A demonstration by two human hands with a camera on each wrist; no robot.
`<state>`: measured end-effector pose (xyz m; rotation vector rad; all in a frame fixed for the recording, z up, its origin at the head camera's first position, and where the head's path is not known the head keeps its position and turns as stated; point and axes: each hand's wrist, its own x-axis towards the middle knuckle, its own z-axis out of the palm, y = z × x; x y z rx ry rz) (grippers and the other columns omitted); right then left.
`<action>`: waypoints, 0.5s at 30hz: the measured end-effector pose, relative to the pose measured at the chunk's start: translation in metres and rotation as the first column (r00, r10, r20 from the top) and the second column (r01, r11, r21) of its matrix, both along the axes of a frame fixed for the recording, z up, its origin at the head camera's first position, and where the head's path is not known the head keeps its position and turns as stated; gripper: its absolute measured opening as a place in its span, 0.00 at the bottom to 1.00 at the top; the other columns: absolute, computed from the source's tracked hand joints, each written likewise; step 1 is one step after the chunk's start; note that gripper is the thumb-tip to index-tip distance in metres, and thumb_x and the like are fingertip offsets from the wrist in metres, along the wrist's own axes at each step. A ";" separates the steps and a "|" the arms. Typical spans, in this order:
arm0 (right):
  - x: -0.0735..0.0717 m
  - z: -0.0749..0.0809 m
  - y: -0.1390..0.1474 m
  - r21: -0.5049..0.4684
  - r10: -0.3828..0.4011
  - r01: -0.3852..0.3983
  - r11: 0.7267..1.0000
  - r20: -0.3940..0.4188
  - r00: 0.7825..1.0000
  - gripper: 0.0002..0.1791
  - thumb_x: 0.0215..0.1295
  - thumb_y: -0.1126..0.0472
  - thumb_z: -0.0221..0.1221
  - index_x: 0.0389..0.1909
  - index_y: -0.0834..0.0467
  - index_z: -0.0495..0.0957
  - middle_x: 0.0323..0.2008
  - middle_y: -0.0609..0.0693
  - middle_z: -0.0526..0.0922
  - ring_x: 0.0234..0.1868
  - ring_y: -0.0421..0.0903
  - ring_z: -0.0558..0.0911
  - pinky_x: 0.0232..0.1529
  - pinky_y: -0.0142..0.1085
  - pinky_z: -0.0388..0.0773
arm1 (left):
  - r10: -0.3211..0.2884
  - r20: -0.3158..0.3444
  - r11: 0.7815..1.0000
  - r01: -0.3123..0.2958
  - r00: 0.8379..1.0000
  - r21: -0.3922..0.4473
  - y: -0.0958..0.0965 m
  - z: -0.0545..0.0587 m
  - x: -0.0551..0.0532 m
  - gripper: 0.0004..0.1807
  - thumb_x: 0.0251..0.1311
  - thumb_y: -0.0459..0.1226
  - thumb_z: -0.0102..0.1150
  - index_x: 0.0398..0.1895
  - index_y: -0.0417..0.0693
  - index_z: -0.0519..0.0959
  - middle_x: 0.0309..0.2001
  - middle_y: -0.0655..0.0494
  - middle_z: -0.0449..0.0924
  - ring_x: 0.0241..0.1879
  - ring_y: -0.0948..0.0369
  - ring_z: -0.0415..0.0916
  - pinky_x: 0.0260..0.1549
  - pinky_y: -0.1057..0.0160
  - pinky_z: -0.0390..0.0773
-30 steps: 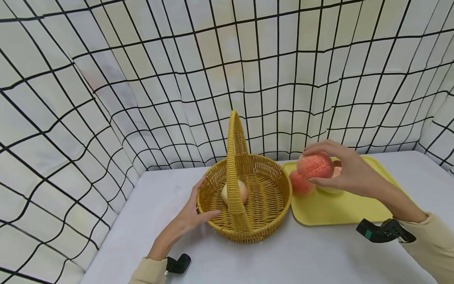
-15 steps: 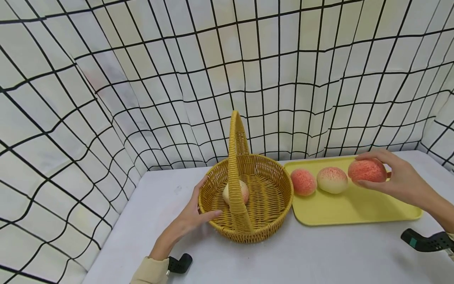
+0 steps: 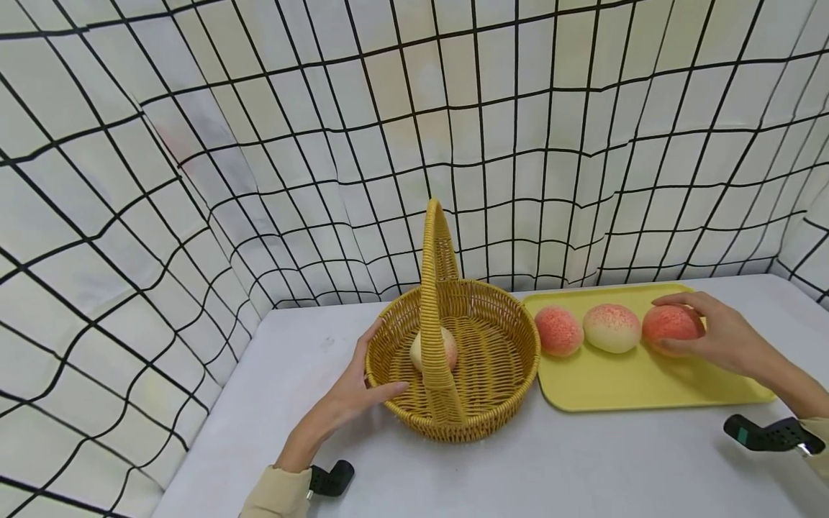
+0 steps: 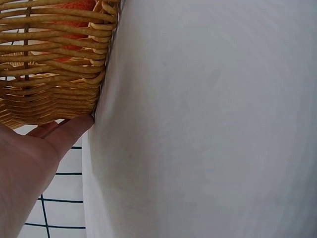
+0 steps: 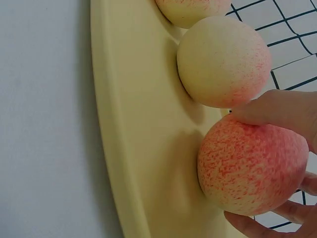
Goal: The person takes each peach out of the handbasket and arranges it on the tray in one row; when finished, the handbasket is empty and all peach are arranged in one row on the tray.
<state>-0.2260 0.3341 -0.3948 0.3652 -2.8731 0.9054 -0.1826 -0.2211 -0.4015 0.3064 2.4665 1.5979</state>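
My right hand (image 3: pixel 719 331) holds a red-pink peach (image 3: pixel 670 329) at the right of a row on the yellow tray (image 3: pixel 622 392). In the right wrist view its thumb and fingers go round this peach (image 5: pixel 252 163), low at the tray. To its left lie a pale peach with a pink top (image 3: pixel 612 329) and a redder peach (image 3: pixel 558 332). My left hand (image 3: pixel 350 392) rests against the left side of the wicker basket (image 3: pixel 492 424), its fingers fairly straight; the left wrist view shows them touching the weave. One pale peach (image 3: pixel 421 351) lies inside, partly behind the handle.
The basket's tall handle (image 3: pixel 430 288) arches over its middle. The tray stands beside the basket's right side. White cloth covers the table (image 3: pixel 550 460). A white wall with black netting (image 3: pixel 388 144) closes off the back and the left.
My right hand has carried the red-pink peach rightward from above the other two and lowered it to the tray beside them. The left hand stays at the basket.
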 end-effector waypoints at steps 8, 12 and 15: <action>0.000 0.000 -0.001 -0.021 0.011 -0.010 1.000 0.078 0.997 0.42 0.59 0.55 0.77 0.68 0.68 0.69 0.64 0.75 0.66 0.57 0.75 0.69 0.48 0.65 0.78 | -0.007 -0.015 1.000 0.007 1.000 -0.003 0.000 0.001 0.000 0.64 0.58 0.49 0.74 0.86 0.64 0.36 0.84 0.40 0.40 0.80 0.38 0.48 0.75 0.35 0.52; 0.000 0.002 -0.001 -0.008 0.007 -0.007 1.000 0.064 0.998 0.42 0.58 0.57 0.77 0.68 0.69 0.69 0.64 0.76 0.66 0.56 0.75 0.70 0.49 0.66 0.78 | -0.003 -0.016 1.000 0.003 1.000 -0.009 0.001 0.001 0.000 0.63 0.59 0.48 0.74 0.86 0.63 0.37 0.84 0.41 0.40 0.80 0.38 0.48 0.75 0.35 0.51; 0.000 0.006 -0.002 0.019 0.015 -0.016 1.000 0.024 1.000 0.41 0.57 0.59 0.78 0.66 0.70 0.70 0.61 0.76 0.68 0.55 0.75 0.71 0.48 0.67 0.77 | 0.000 -0.015 1.000 -0.001 1.000 -0.010 0.001 0.001 0.000 0.63 0.58 0.48 0.74 0.86 0.63 0.37 0.84 0.41 0.39 0.80 0.38 0.47 0.75 0.35 0.50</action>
